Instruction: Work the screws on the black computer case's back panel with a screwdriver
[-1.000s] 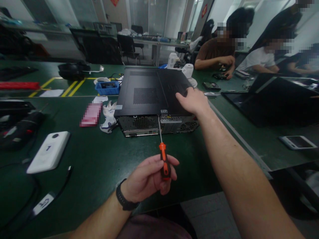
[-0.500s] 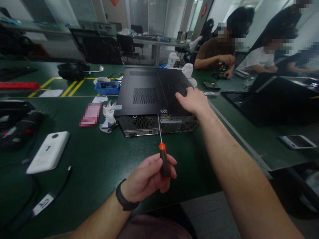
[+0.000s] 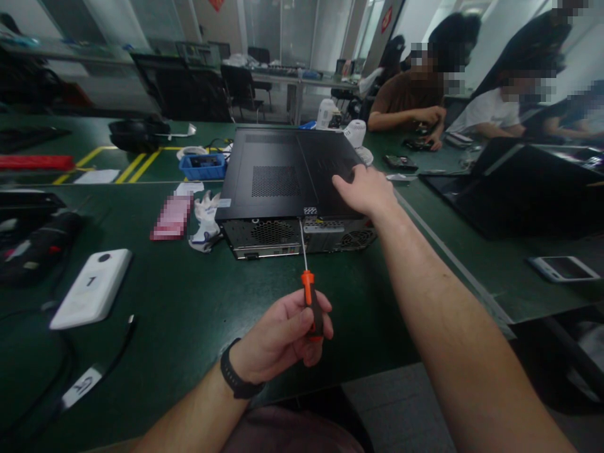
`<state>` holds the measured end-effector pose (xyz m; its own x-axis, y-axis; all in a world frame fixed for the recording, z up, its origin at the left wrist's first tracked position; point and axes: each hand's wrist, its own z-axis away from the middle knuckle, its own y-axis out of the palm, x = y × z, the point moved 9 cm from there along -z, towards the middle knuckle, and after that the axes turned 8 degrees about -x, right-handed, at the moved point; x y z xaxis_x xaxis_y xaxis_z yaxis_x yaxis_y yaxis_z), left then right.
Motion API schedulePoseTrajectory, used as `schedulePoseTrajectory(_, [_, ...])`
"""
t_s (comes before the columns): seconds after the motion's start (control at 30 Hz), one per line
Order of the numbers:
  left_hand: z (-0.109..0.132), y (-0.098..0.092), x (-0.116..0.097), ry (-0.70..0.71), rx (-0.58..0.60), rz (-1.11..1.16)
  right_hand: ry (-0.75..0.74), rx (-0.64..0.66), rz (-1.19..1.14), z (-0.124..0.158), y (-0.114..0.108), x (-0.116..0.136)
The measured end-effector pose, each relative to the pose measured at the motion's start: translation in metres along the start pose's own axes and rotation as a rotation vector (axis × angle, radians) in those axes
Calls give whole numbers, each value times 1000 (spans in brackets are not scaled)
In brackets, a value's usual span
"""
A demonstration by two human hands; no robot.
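Note:
A black desktop computer case [image 3: 278,148] lies flat on the green table, its vented back panel facing me. My left hand [image 3: 283,333], with a dark band on the wrist, is closed around the orange and dark handle of a screwdriver [image 3: 309,288]. The thin shaft points away from me, and its tip meets the upper edge of the back panel near the middle. Whether a screw sits under the tip is too small to tell. My right hand [image 3: 368,190] lies on the right part of the case top, thumb spread out to the left and fingers partly hidden.
Left of the case are a glove [image 3: 206,223], a blurred pink item [image 3: 173,217] and a blue bin [image 3: 204,167]. Nearer lie a white power bank [image 3: 93,288] and a cable. A phone [image 3: 564,269] and a black panel [image 3: 509,189] lie right. Other people sit beyond.
The screwdriver handle has rolled in my left hand, showing more orange on its near side. My left thumb has slid lower along the handle. My right hand and the case have stayed put.

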<state>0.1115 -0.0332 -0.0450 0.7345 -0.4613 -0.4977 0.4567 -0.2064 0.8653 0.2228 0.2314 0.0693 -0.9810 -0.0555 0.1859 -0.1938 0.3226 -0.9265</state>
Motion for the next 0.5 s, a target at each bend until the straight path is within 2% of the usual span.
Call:
schedulePoseTrajectory(0.23, [0, -3, 3, -42, -55, 10, -2, 3, 1, -1, 0, 0])
schedulePoseTrajectory(0.5, [-1, -2, 2, -10, -23, 12, 2, 17, 7, 0, 0, 0])
